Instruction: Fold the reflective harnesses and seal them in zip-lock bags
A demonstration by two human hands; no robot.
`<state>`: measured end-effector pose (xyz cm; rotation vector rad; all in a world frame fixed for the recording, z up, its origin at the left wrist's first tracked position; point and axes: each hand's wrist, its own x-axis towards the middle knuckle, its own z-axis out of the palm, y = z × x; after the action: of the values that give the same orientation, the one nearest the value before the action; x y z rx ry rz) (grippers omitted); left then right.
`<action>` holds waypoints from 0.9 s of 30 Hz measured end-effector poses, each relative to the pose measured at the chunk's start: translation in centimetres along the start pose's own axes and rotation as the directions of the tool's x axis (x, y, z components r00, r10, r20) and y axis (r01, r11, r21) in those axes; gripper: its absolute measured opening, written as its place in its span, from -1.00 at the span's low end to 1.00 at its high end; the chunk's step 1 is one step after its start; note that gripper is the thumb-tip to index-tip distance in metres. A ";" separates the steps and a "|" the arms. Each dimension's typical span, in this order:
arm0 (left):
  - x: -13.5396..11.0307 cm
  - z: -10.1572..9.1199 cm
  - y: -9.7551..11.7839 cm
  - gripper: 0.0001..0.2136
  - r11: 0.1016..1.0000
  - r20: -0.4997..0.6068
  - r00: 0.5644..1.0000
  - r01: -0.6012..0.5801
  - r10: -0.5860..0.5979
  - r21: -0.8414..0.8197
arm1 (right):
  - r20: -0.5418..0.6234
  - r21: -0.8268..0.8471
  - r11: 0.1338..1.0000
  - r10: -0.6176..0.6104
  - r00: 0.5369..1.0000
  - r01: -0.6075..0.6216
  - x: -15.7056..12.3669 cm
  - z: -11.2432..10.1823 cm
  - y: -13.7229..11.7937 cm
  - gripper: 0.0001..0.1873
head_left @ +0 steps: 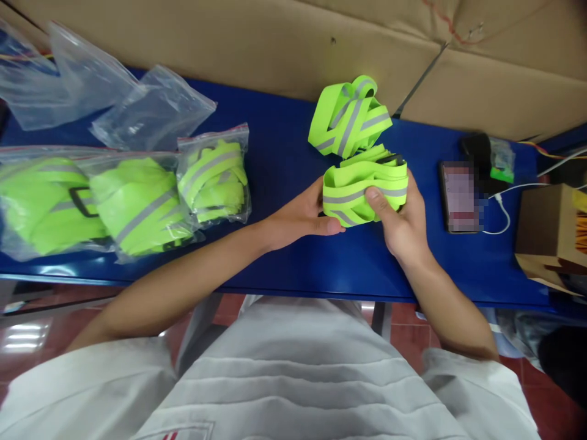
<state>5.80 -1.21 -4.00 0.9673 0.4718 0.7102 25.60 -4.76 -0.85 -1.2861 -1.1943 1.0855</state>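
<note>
Between both my hands is a folded bundle of neon-yellow reflective strap (353, 190), with grey stripes and a bit of black at its top right. My left hand (305, 214) grips its left end, thumb along the lower edge. On the right end, my right hand (403, 214) closes round it with the thumb pressed on the front. Just behind lies a second, looser reflective strap bundle (351, 119) on the blue table (275, 131). Three clear zip bags with similar straps lie to the left: one bag (214, 177), a middle bag (140, 208) and a far-left bag (46, 201).
Flat clear plastic bags (156, 107) lie at the back left. A phone (460, 198) with a white cable (504, 214) rests on the right, near an open cardboard box (545, 223). Large brown cartons (257, 43) line the table's back edge.
</note>
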 end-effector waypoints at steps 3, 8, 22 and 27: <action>0.2 0.1 -0.3 -0.34 0.999 -0.162 0.986 -0.026 0.028 0.019 | 0.036 0.026 0.998 0.058 0.998 -0.059 -0.1 0.1 -0.1 -0.41; 0.1 0.4 -0.6 -0.57 0.999 -0.250 0.968 0.009 -0.019 -0.042 | 0.170 0.246 0.919 0.272 0.947 -0.308 0.5 0.0 0.1 -0.46; 0.0 -0.2 0.9 -0.59 1.000 -0.129 0.992 0.017 -0.016 0.004 | 0.256 0.251 0.888 0.322 0.911 -0.384 0.5 -1.3 -0.7 -0.48; 0.3 -0.5 1.1 -0.54 0.997 -0.148 0.987 -0.058 0.064 0.044 | 0.288 0.237 0.934 0.195 0.938 -0.267 -0.2 -1.3 0.2 -0.40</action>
<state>5.32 -0.23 -3.34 0.9731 0.5912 0.8344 26.88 -5.12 -0.94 -1.1105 -1.0505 1.5771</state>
